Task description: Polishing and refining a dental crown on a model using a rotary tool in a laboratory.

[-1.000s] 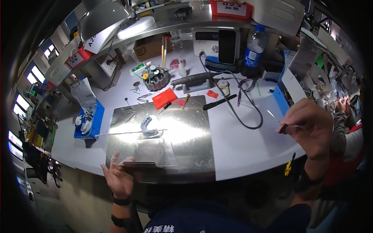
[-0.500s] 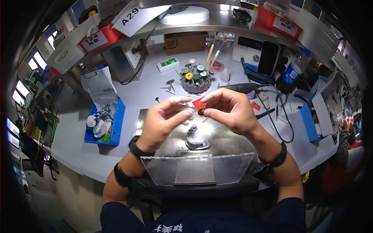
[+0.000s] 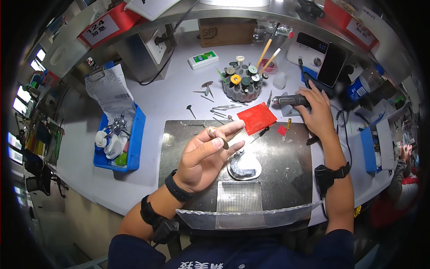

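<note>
One disc [image 3: 225,143] is pinched in left hand [image 3: 201,158]; right hand [image 3: 319,112] loosely spans handpiece [image 3: 289,100].

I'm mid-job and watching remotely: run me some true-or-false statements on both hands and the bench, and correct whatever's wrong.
1. The left hand holds a small dark disc. True.
2. The grey dental model sits in the blue tray. False: it sits on the metal plate.
3. The right hand is on the dark handpiece. True.
4. The two brushes lie flat on the table. False: they stand tilted at the round bur holder.
5. The phone is propped up by the white control box. True.
</note>
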The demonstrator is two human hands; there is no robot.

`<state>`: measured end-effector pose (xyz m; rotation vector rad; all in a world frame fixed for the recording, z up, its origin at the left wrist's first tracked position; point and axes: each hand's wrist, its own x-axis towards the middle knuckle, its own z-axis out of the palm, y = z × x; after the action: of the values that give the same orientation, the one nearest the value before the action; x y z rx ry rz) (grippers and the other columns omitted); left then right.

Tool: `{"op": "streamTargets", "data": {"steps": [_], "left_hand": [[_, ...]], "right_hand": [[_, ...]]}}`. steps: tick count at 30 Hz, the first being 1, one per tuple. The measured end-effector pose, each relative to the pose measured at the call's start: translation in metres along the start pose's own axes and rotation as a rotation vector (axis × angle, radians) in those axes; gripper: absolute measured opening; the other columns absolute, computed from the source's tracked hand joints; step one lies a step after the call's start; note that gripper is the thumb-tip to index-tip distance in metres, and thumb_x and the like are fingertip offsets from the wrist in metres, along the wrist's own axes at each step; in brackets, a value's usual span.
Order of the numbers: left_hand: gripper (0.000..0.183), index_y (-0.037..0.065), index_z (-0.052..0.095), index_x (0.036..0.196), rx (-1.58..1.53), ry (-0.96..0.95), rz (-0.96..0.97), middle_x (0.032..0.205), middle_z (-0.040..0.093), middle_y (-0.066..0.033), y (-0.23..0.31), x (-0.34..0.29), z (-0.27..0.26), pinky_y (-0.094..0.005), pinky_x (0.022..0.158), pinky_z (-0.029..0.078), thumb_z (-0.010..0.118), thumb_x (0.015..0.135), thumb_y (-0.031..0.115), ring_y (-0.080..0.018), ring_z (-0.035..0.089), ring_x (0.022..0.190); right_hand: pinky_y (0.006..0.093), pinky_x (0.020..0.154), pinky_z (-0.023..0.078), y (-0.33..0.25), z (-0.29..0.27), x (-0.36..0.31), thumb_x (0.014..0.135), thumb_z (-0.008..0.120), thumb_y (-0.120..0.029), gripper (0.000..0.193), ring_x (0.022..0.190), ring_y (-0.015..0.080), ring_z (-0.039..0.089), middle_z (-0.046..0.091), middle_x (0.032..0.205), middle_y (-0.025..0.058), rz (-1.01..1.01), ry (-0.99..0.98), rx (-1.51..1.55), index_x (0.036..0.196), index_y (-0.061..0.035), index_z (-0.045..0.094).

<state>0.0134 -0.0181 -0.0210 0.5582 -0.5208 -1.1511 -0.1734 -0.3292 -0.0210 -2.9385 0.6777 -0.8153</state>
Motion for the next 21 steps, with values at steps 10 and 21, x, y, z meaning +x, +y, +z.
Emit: {"op": "streamTargets", "data": {"steps": [10,21], "left_hand": [[0.029,0.008,0.060,0.135,-0.261,-0.110,0.074,0.148,0.061,-0.0153,-0.001,-0.003,-0.016,-0.0496,0.133,0.026,0.047,0.112,0.022,-0.0301,0.042,0.153],[0.025,0.007,0.056,0.131,-0.199,-0.044,0.057,0.144,0.061,-0.0162,-0.003,-0.005,-0.011,-0.0495,0.130,0.034,0.055,0.108,0.015,-0.0330,0.043,0.152]], "right_hand": [[0.0339,0.056,0.048,-0.099,-0.033,-0.020,0.083,0.085,-0.033,0.057,0.058,0.0218,0.056,0.057,0.075,0.0067,-0.331,0.121,0.321,0.132,-0.0080,0.070],[0.0338,0.055,0.051,-0.095,-0.025,-0.023,0.084,0.085,-0.033,0.056,0.060,0.0223,0.059,0.059,0.075,0.0064,-0.347,0.029,0.352,0.132,-0.0071,0.070]]}}
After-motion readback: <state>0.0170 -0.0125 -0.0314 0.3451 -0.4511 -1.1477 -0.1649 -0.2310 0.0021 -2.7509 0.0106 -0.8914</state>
